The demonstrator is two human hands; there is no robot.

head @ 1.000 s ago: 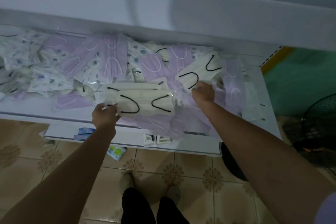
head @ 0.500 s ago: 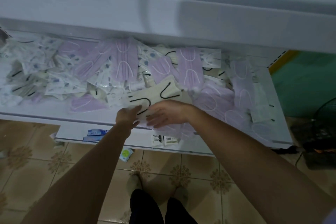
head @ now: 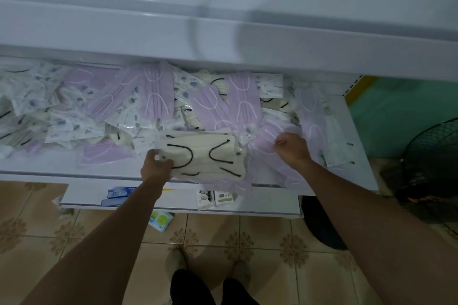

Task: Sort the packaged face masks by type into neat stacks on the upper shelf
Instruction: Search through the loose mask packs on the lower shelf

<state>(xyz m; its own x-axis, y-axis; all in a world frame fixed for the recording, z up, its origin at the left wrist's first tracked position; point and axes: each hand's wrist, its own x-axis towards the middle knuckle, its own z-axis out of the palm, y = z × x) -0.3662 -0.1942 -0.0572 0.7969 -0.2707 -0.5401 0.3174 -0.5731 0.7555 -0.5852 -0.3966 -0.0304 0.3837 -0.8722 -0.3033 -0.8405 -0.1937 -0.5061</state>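
A jumble of packaged face masks covers the white shelf [head: 37, 164]: purple ones [head: 156, 91], white ones with blue print [head: 67, 121] and cream ones with black ear loops. My left hand [head: 155, 166] grips the left edge of a small stack of cream masks [head: 205, 155] near the shelf's front edge. My right hand [head: 291, 148] is to the right of that stack, with its fingers curled on a purple packaged mask [head: 267, 135] in the pile. The upper shelf [head: 223, 39] runs across above, and its top surface is out of sight.
A lower shelf [head: 81, 195] holds blue boxes [head: 120, 192] and small white packets [head: 215, 198]. A packet with yellow-green stickers [head: 161, 220] lies on the tiled floor. A black fan [head: 431, 161] stands at the right by a green wall. My feet [head: 208, 265] are below.
My right hand left the cream stack and moved right onto a purple mask. My left hand still holds the cream stack, now lying flat at the shelf front.
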